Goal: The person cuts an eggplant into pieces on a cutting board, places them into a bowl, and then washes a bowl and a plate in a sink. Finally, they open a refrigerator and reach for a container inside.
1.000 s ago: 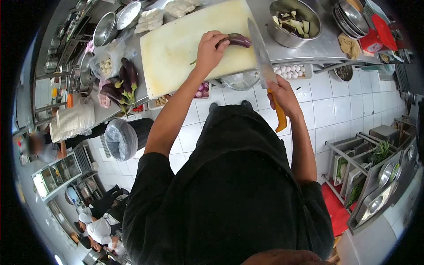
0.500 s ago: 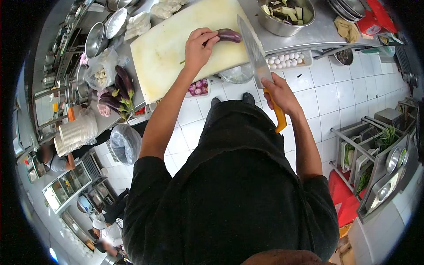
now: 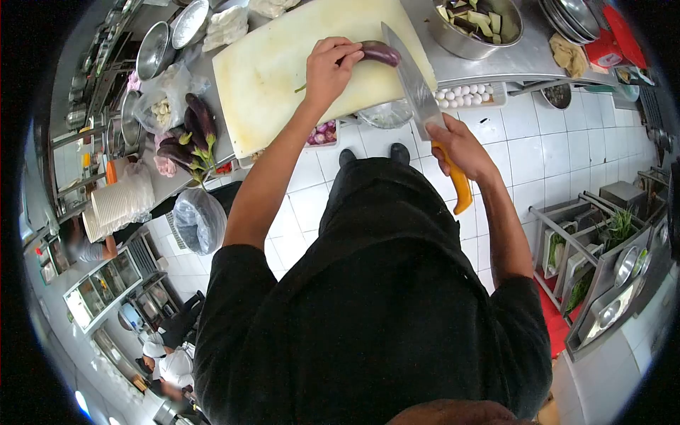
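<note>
My left hand (image 3: 331, 71) is closed around the stem half of a purple eggplant (image 3: 381, 52) on the white cutting board (image 3: 265, 78). Its green stem pokes out below my palm, and the rounded end points right. In my right hand (image 3: 460, 150) is a large kitchen knife (image 3: 416, 86) with a yellow handle, fingers wrapped where the handle meets the blade. The blade slants up and left over the board's right part, its edge right at the eggplant's rounded end. A steel pot (image 3: 464, 44) of cut eggplant pieces stands right of the board.
Whole eggplants (image 3: 197, 127) lie left of the board beside a bag of peeled garlic (image 3: 161, 110). Below the counter are a tray of eggs (image 3: 464, 95) and red onions (image 3: 322, 133). A lined bin (image 3: 200, 221) stands at left; co-workers (image 3: 170, 365) are at lower left. A rack (image 3: 595, 248) stands right.
The view has shifted slightly, moving the counter items to the right. The knife blade now sits right at the eggplant's rounded end; my left hand keeps its hold.
</note>
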The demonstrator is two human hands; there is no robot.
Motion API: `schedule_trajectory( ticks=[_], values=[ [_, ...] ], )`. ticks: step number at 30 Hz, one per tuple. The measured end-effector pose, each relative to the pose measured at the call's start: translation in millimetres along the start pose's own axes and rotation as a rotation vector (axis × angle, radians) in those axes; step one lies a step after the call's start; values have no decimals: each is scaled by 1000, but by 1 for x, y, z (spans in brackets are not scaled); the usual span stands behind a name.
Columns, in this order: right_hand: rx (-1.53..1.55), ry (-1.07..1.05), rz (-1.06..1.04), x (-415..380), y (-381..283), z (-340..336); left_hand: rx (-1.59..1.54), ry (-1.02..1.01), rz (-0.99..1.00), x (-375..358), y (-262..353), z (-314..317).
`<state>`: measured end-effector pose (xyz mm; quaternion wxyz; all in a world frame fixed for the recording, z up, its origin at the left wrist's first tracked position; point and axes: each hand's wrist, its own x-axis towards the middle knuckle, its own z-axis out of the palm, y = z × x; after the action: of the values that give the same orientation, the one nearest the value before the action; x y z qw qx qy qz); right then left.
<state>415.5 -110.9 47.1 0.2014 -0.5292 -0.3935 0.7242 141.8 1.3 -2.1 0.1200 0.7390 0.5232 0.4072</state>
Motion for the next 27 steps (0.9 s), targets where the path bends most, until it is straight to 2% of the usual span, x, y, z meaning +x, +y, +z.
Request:
schedule_trajectory(
  ticks=[4, 10, 13, 20, 23, 27],
  values=[
    [23, -71, -59, 28, -3, 19, -27, -24, 43, -2, -1, -3],
    [60, -38, 5, 42, -7, 29, -172, 23, -129, -7, -4, -12],
    [68, -54, 35, 40, -8, 27, -121, 53, -219, -28, -14, -23],
    [3, -129, 54, 56, -18, 50, -197, 115, -223, -30, -16, -22],
    [-94, -139, 28, 49, -14, 41, -233, 131, -240, -32, -18, -19],
    [-88, -232, 95, 33, -11, 39, -270, 120, -296, -34, -20, -21]
  ],
)
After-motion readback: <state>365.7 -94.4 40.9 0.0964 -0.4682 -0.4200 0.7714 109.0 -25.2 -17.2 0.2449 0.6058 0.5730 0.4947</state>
